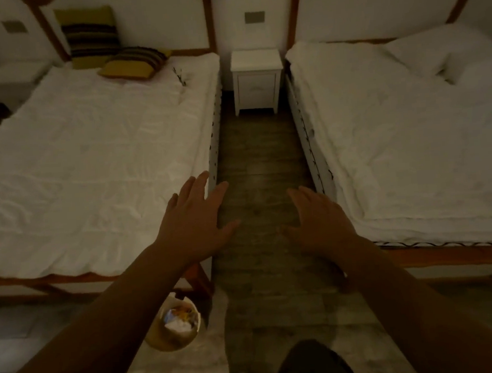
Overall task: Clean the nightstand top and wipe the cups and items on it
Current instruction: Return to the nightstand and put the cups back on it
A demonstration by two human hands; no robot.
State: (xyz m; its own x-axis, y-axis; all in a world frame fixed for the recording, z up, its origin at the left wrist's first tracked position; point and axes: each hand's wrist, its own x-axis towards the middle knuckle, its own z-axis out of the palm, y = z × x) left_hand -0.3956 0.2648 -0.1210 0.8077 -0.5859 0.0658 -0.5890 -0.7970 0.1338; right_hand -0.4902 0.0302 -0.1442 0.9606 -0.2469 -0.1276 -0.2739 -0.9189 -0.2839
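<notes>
A white nightstand point(256, 67) with one drawer stands against the far wall, between two beds. Nothing shows on its top from here. My left hand point(193, 220) is stretched forward, palm down with fingers spread, over the corner of the left bed. My right hand point(318, 219) is held out the same way above the floor of the aisle, fingers straight and holding nothing. Both hands are far from the nightstand. No cups or cloth are in view.
The left bed point(90, 169) carries two striped pillows point(135, 61); the right bed point(412, 143) has white pillows. A narrow wooden floor aisle point(261, 170) runs to the nightstand. A small waste bin point(174, 324) with rubbish stands by the left bed's foot. Another white nightstand point(15, 76) stands far left.
</notes>
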